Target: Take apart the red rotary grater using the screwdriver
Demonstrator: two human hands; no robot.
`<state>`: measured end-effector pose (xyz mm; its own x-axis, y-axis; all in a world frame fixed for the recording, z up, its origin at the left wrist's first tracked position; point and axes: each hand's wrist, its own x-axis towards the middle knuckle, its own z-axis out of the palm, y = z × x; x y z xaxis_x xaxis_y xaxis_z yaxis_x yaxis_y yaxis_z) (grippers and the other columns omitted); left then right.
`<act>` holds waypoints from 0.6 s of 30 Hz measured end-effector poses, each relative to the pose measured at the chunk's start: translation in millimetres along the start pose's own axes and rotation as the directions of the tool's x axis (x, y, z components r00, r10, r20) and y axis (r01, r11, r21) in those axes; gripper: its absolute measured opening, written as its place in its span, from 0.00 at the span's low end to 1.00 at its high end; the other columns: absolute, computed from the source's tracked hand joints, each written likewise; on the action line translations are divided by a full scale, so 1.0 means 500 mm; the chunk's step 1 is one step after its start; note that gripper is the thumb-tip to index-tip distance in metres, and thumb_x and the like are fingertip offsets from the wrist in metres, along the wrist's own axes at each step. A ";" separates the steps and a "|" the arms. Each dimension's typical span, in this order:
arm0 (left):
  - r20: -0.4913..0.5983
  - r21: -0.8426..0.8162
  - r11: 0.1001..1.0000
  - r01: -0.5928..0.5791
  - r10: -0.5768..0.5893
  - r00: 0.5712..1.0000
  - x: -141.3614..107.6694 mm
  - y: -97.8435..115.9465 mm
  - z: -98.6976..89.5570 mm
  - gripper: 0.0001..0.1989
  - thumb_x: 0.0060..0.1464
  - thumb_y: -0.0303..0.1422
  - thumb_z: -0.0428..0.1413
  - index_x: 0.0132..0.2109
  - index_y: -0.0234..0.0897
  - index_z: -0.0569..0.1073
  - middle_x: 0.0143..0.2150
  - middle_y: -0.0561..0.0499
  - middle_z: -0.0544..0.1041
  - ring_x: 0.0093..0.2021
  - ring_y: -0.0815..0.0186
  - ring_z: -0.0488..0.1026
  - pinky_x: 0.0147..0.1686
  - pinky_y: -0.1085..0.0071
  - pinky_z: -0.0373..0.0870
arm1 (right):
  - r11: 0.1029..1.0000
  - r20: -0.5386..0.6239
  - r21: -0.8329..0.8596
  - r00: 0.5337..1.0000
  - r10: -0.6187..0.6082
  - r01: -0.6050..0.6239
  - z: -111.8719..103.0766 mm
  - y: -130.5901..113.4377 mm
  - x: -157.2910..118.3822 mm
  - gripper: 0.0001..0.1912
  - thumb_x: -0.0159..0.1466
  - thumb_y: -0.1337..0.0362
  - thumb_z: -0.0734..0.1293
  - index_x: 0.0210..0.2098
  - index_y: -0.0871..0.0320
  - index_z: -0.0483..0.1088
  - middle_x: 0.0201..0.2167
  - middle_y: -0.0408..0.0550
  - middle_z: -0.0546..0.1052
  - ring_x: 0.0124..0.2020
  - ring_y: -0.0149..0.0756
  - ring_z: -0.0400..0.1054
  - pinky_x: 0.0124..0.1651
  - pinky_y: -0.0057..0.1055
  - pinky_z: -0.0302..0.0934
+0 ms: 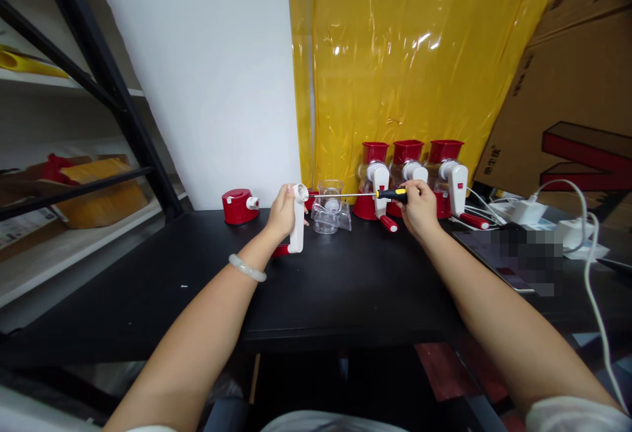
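My left hand [282,211] is closed on a white crank handle [297,224], whose red grip [281,250] hangs at the bottom. In my right hand [419,207] is a yellow-and-black screwdriver [392,194]. Its long shaft points left, and the tip is at a small red piece beside the crank's round end; whether they touch is unclear. A clear plastic housing [330,212] stands on the table behind the shaft. To the left of my left hand sits a round red base [239,206] with a white fitting on its side.
Three red-and-white crank machines [374,178] stand at the back right of the black table [207,287]. Right of them lie a tablet [498,261], white chargers [527,211] and cables. A white board and yellow plastic sheeting rise behind; shelving stands at left.
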<state>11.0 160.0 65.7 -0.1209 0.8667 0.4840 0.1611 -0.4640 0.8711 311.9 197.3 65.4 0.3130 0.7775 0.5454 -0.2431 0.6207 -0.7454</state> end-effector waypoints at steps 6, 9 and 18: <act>0.010 0.015 1.000 -0.012 0.012 1.000 -0.003 0.002 -0.001 0.26 0.61 0.57 0.42 0.49 0.39 0.64 0.23 0.55 0.72 0.17 0.68 0.70 0.16 0.72 0.71 | 1.000 -0.016 0.014 1.000 0.004 -0.004 -0.001 0.002 0.002 0.10 0.56 0.58 0.70 0.26 0.55 0.67 0.23 0.40 0.67 0.21 0.27 0.62 0.17 0.24 0.53; 0.006 0.021 1.000 -0.015 0.015 1.000 -0.002 0.001 -0.001 0.26 0.61 0.57 0.42 0.49 0.39 0.65 0.23 0.55 0.73 0.17 0.68 0.71 0.16 0.72 0.71 | 1.000 -0.012 -0.009 1.000 0.000 0.000 -0.001 0.004 0.003 0.11 0.56 0.56 0.70 0.27 0.54 0.66 0.23 0.39 0.67 0.20 0.27 0.62 0.17 0.24 0.53; -0.001 0.000 1.000 -0.025 0.025 1.000 -0.002 0.001 0.001 0.27 0.60 0.57 0.43 0.49 0.39 0.66 0.23 0.55 0.72 0.19 0.68 0.71 0.16 0.73 0.70 | 0.998 0.005 -0.035 0.999 -0.054 0.054 -0.003 0.009 0.005 0.13 0.58 0.54 0.69 0.28 0.55 0.65 0.22 0.38 0.67 0.19 0.26 0.62 0.17 0.23 0.55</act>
<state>11.6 158.9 65.6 -0.1176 0.8548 0.5055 0.1640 -0.4853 0.8588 313.0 202.0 62.7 0.3207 0.7436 0.5868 -0.1939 0.6579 -0.7277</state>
